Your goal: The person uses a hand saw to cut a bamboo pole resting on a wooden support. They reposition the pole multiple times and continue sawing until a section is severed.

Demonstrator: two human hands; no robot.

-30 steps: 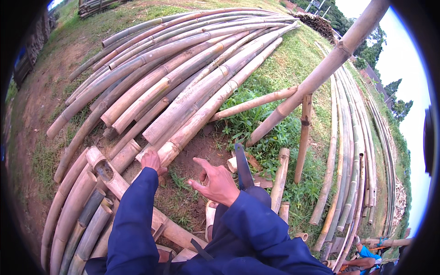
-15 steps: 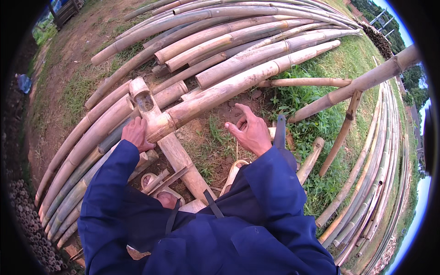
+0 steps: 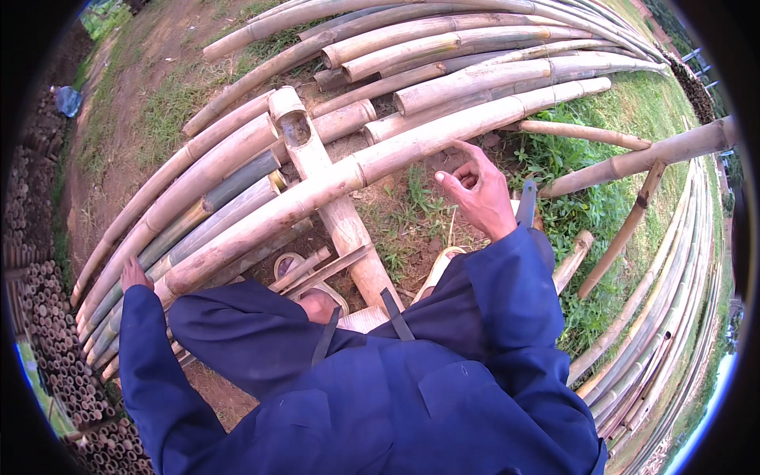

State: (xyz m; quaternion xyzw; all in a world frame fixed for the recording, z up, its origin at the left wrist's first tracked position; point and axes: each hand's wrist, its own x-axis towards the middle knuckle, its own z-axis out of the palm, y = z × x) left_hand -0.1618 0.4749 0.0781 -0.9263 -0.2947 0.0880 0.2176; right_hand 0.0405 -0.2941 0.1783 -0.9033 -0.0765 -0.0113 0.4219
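Observation:
A long pale bamboo pole (image 3: 396, 158) lies slantwise in front of me across a thick bamboo piece (image 3: 352, 237), whose far end has a scooped notch. My left hand (image 3: 136, 275) is at the pole's near left end, closed against it, its fingers partly hidden. My right hand (image 3: 483, 190) is open, with thumb and forefinger curved apart and nothing between them; the forefinger's tip is at the pole's lower edge. Beside my right wrist stands a flat grey-blue blade (image 3: 526, 202), its lower part hidden by my sleeve. A split bamboo strip (image 3: 324, 271) lies over the thick piece near my feet.
Several bamboo poles (image 3: 467, 79) are stacked at the far side, and more (image 3: 198, 214) lie at left. A propped bamboo rail (image 3: 633, 158) stands at right above green weeds (image 3: 578, 206). Cut bamboo ends (image 3: 67, 332) are piled at far left. My sandalled foot (image 3: 321, 305) is below the pole.
The long pole has slid to the left and toward me across the thick piece. My left hand has moved left with its end. My right hand stays curved in the air.

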